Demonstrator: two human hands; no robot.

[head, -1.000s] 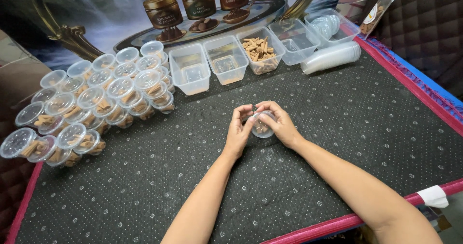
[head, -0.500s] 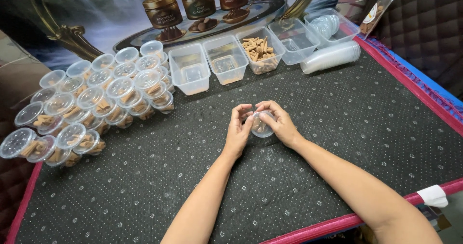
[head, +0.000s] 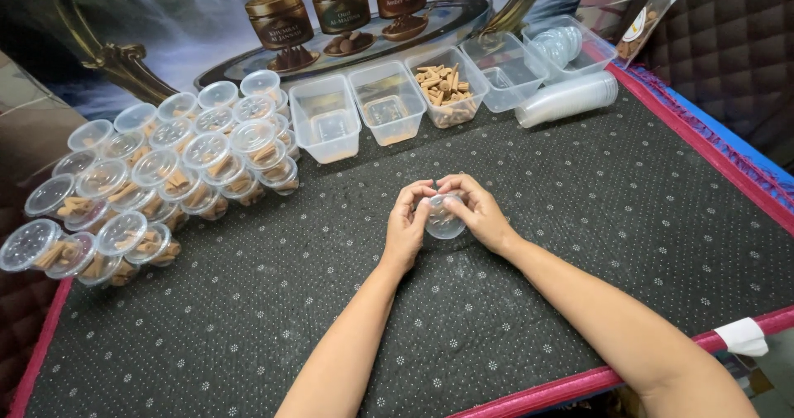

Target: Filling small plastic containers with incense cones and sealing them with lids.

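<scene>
Both of your hands meet at the middle of a tabletop (head: 579, 244) covered in a dark mat with small pale dots and a red border. Your left hand (head: 407, 224) and your right hand (head: 480, 215) cup a small clear plastic cup (head: 443, 218) between them, just above the mat; the fingers (head: 418, 191) of both hands curl closed around its rim and sides, with the thumbs on the near side. What the cup holds is hidden by your fingers. To your left, well apart from your hands, stands a crowded cluster of lidded clear cups (head: 157, 178), each filled with short tan sticks, some stacked or leaning on one another. Along the far edge of the mat runs a row of clear rectangular tubs: an empty tub (head: 325, 120), a second empty tub (head: 389, 102) beside it, then a tub of loose tan sticks (head: 447, 87), then another clear tub (head: 506, 69). Further right, a tub holding clear lids (head: 566, 44) sits behind a sleeve of stacked clear cups (head: 566, 100) lying on its side. A strip of white tape (head: 740, 335) sits on the red border near your right forearm.
</scene>
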